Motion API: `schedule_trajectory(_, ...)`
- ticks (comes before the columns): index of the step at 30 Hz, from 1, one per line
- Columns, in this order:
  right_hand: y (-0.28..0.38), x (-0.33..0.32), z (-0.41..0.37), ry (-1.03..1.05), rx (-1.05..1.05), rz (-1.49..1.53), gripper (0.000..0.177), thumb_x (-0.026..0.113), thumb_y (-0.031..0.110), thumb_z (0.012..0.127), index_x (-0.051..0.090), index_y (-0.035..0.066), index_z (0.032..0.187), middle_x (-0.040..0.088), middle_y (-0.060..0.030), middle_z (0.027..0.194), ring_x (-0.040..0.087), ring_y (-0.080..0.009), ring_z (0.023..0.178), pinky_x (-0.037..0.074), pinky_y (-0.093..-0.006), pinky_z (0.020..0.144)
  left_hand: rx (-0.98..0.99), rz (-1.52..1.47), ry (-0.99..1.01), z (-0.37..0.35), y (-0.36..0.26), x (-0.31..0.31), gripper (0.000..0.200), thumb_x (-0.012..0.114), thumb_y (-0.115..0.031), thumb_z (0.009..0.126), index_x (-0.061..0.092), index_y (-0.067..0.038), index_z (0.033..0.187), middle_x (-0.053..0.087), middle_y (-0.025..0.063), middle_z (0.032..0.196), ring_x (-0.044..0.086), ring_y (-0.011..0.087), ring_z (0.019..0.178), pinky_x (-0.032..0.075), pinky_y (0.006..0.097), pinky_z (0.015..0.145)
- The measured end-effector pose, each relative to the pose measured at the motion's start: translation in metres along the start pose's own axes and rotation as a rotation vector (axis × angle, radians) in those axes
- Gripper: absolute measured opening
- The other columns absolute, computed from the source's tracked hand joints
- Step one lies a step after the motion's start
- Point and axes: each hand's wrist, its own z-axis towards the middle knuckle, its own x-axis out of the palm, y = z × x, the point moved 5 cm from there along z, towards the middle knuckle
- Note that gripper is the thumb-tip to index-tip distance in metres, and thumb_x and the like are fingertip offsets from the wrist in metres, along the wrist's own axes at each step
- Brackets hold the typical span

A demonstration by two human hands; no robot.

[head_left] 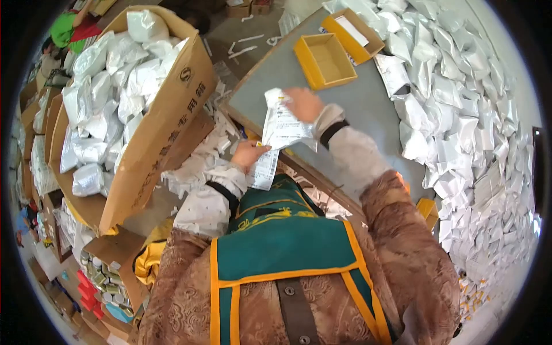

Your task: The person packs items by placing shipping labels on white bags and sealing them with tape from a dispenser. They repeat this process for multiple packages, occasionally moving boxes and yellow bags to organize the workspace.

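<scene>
A white plastic package [283,127] with a printed label is between my two hands, over the near-left edge of the grey table [374,112]. My left hand [248,155] pinches its lower left corner and a labelled white sheet [263,171] that hangs below it. At the upper right of the package is my right hand [305,104], its fingers bent and blurred against the package's top edge; whether they grip it is unclear. Beyond the hands, a yellow open box [325,61] sits on the table, and a second yellow box [352,35] holds something white.
White packages [448,109] are piled high along the right. A large cardboard box [155,121] full of white packages stands at the left. White paper strips [244,46] litter the floor. A person in green [64,29] is at the upper left.
</scene>
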Motion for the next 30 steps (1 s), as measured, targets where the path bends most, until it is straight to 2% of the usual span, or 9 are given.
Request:
schedule_trajectory(5,-0.015,-0.016,0.031,-0.01,0.122,0.209,0.055,0.056,0.045,0.09,0.057,0.003,0.126,0.057,-0.0237,0.125,0.054,-0.0395,0.117,0.041,-0.0428,0.101,0.026,-0.011,-0.025,-0.007,0.014,-0.006,0.021,0.075,-0.008,0.079,0.068,0.008,0.09,0.07,0.0108,0.08,0.065,0.0169,0.063,0.05,0.0301,0.056)
schedule_trajectory(8,-0.006,0.016,0.037,0.463,0.102,-0.062,0.06,0.057,0.046,0.089,0.057,-0.002,0.124,0.058,-0.0268,0.121,0.054,-0.041,0.115,0.042,-0.0438,0.098,0.025,-0.036,-0.019,-0.011,0.014,-0.008,0.022,0.075,-0.009,0.079,0.067,0.008,0.091,0.069,0.0106,0.08,0.065,0.0165,0.063,0.05,0.0296,0.056)
schedule_trajectory(14,0.0,0.027,0.053,0.272,-0.012,0.063,0.05,0.065,0.04,0.082,0.066,-0.002,0.108,0.065,-0.025,0.108,0.06,-0.0422,0.104,0.046,-0.0437,0.091,0.069,-0.264,-0.127,-0.029,0.032,-0.043,0.027,0.072,-0.016,0.085,0.066,0.006,0.098,0.07,0.0101,0.083,0.066,0.0155,0.065,0.053,0.0293,0.058)
schedule_trajectory(18,0.096,-0.001,0.079,0.274,-0.083,0.447,0.034,0.064,0.026,0.089,0.065,-0.005,0.104,0.07,-0.0178,0.093,0.068,-0.026,0.081,0.052,-0.0364,0.075,0.11,-0.735,-0.309,-0.069,0.089,-0.101,0.027,0.069,-0.021,0.089,0.065,0.004,0.097,0.07,0.0085,0.084,0.067,0.0159,0.068,0.054,0.0315,0.06)
schedule_trajectory(22,0.271,0.017,0.056,0.606,-0.034,1.139,0.025,0.057,0.018,0.096,0.063,-0.006,0.101,0.069,-0.01,0.086,0.064,-0.0121,0.071,0.049,-0.0246,0.064,0.139,-0.798,-0.59,-0.126,0.159,-0.14,0.029,0.066,-0.023,0.09,0.062,0.004,0.101,0.068,0.0113,0.094,0.066,0.0194,0.081,0.055,0.0341,0.072)
schedule_trajectory(24,0.355,0.043,0.025,0.778,-0.438,1.066,0.023,0.057,0.018,0.094,0.064,-0.002,0.103,0.068,-0.0085,0.091,0.063,-0.0147,0.085,0.05,-0.0301,0.071,0.628,-0.821,-0.665,-0.127,0.217,-0.162,0.041,0.063,-0.024,0.091,0.054,0.002,0.122,0.063,0.0129,0.11,0.062,0.025,0.098,0.049,0.0365,0.087)
schedule_trajectory(26,0.425,0.037,-0.019,0.921,-0.806,0.757,0.031,0.061,0.025,0.091,0.064,-0.002,0.106,0.067,-0.0172,0.096,0.065,-0.0227,0.088,0.05,-0.0338,0.078,0.718,-0.396,-0.7,-0.164,0.198,-0.164,0.043,0.06,-0.019,0.092,0.051,-0.002,0.131,0.06,0.0141,0.121,0.06,0.0292,0.109,0.046,0.0409,0.097)
schedule_trajectory(28,0.459,0.026,-0.023,0.859,-0.972,0.687,0.037,0.066,0.028,0.086,0.064,-0.003,0.106,0.067,-0.0195,0.097,0.067,-0.029,0.086,0.051,-0.0363,0.079,0.249,-1.136,-0.511,-0.149,0.216,-0.161,0.031,0.057,-0.019,0.096,0.057,0.0,0.12,0.067,0.0131,0.109,0.066,0.0251,0.096,0.053,0.0406,0.085)
schedule_trajectory(30,0.476,0.021,0.015,0.637,-1.069,0.606,0.036,0.066,0.028,0.086,0.065,-0.003,0.103,0.068,-0.0193,0.094,0.067,-0.0295,0.086,0.051,-0.0368,0.079,0.285,-1.167,-0.531,-0.16,0.22,-0.17,0.027,0.056,-0.019,0.096,0.06,0.003,0.111,0.07,0.0129,0.097,0.069,0.023,0.083,0.057,0.0377,0.075)
